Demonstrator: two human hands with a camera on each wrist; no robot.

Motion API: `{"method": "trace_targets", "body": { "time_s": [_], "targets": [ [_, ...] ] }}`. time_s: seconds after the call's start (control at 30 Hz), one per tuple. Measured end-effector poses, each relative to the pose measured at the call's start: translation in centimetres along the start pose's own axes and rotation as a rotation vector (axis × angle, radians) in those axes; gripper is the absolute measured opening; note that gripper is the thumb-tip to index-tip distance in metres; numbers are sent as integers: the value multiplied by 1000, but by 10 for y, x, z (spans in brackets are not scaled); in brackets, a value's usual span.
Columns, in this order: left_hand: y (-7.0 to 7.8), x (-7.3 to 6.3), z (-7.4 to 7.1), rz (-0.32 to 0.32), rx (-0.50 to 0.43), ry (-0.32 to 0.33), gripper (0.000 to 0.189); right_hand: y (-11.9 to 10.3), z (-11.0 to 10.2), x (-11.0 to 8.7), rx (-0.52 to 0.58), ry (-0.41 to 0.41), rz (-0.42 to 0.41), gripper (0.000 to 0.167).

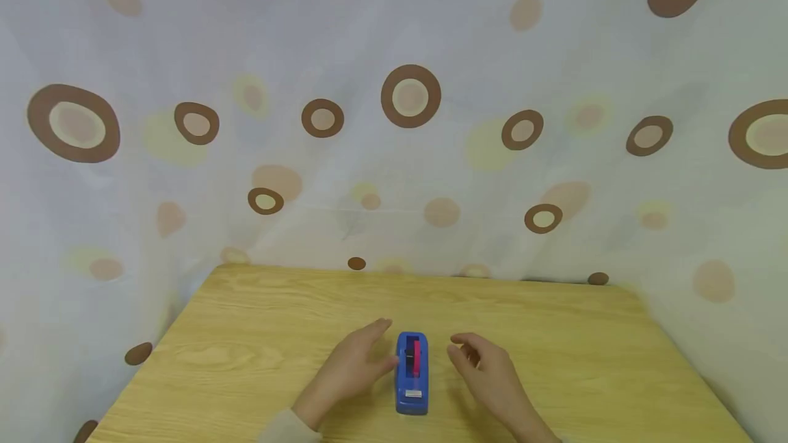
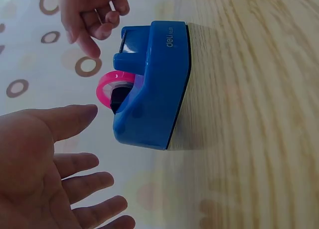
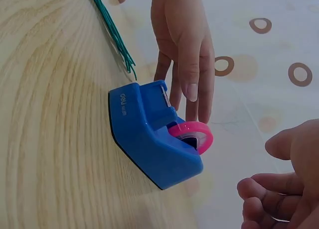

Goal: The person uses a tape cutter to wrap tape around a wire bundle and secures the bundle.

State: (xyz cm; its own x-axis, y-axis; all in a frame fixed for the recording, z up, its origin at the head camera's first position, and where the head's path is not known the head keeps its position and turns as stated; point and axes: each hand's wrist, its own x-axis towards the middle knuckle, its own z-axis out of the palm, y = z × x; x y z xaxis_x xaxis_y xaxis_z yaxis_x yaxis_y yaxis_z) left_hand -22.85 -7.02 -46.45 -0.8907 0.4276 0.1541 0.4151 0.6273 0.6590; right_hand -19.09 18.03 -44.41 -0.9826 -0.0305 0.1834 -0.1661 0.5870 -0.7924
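A blue tape dispenser [image 1: 403, 388] stands on the wooden table between my two hands, its cutter end toward me. In it sits a pink tape roll [image 1: 416, 359], seen also in both wrist views. My left hand [image 1: 352, 364] is just left of the dispenser with fingers stretched out; the left wrist view shows its palm [image 2: 25, 159] with nothing in it and a gap to the dispenser. On the other side, a little farther off, my right hand [image 1: 489, 374] has its fingers loosely bent and holds nothing. Lettering shows on the dispenser's side [image 2: 169, 50].
The wooden table [image 1: 277, 306] reaches back to a pale curtain [image 1: 369, 163] with brown rings and dots, which also hangs at both sides. Thin green strands [image 3: 112, 32] appear beyond the dispenser in the right wrist view.
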Motion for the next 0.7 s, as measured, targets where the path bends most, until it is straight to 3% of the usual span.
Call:
{"method": "trace_targets", "body": {
  "time_s": [0.7],
  "targets": [
    [0,-1,11,8,-4,-34,62,7,13,-7,58,-128,37,23]
  ]
}}
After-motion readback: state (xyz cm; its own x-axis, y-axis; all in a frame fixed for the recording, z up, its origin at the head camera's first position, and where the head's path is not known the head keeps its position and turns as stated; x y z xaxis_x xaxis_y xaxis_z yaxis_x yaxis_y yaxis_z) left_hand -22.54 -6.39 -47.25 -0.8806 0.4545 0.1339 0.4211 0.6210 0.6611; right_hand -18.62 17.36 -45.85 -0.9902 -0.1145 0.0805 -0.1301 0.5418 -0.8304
